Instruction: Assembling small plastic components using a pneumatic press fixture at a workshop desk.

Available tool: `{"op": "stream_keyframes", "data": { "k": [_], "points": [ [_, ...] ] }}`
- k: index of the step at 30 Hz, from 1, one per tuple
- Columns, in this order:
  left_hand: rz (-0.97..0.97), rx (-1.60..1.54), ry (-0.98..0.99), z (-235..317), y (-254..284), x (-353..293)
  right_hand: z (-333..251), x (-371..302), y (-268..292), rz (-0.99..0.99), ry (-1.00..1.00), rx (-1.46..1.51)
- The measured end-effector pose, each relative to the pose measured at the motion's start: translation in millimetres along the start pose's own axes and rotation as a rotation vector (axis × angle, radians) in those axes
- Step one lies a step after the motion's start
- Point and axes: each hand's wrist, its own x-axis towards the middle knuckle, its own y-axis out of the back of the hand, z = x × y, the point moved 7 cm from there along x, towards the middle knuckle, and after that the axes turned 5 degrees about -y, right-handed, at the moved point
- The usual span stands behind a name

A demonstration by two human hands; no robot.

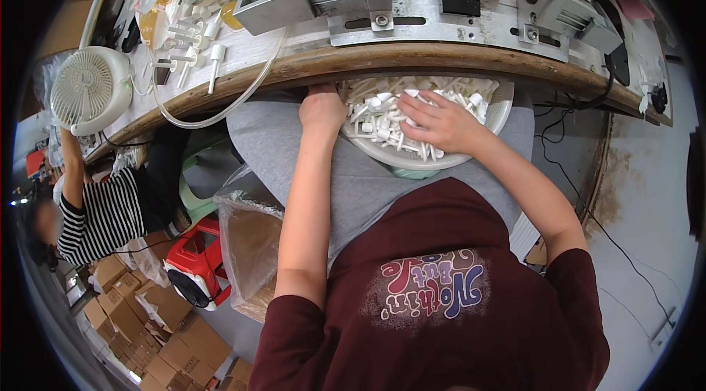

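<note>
On my lap, partly under the table edge, rests a pale round basin (504,113) heaped with small white plastic parts (381,126), many with a thin stem and a wider head. My right hand (441,123) lies over the heap, its fingers stretched out and slightly apart, touching the parts. Beside the basin's left rim is my left hand (322,108). Its fingers reach under the table edge and are hidden, so what they hold does not show.
A metal clamping fixture (448,27) stands on the wooden-edged bench (412,54). More white stemmed parts (216,60), a clear tube (254,87) and a fan (90,90) are at the left. Beyond sit a person in a striped top (110,207), a red stool (197,262) and cardboard boxes (195,350).
</note>
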Motion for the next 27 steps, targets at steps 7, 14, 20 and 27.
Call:
{"op": "stream_keyframes", "data": {
  "k": [7,14,20,27],
  "points": [
    [-0.025,-0.012,0.040,-3,-3,2,14,2,-6,-0.004,-0.178,-0.003],
    [0.190,-0.013,-0.101,11,14,-28,-3,-2,28,0.062,-0.299,-0.007],
    [0.667,-0.252,-0.394,45,67,-87,12,6,142,0.399,-0.453,0.299],
    [0.519,-0.405,-0.555,69,63,-121,131,109,310,0.807,-0.396,-0.026]
  ]
}}
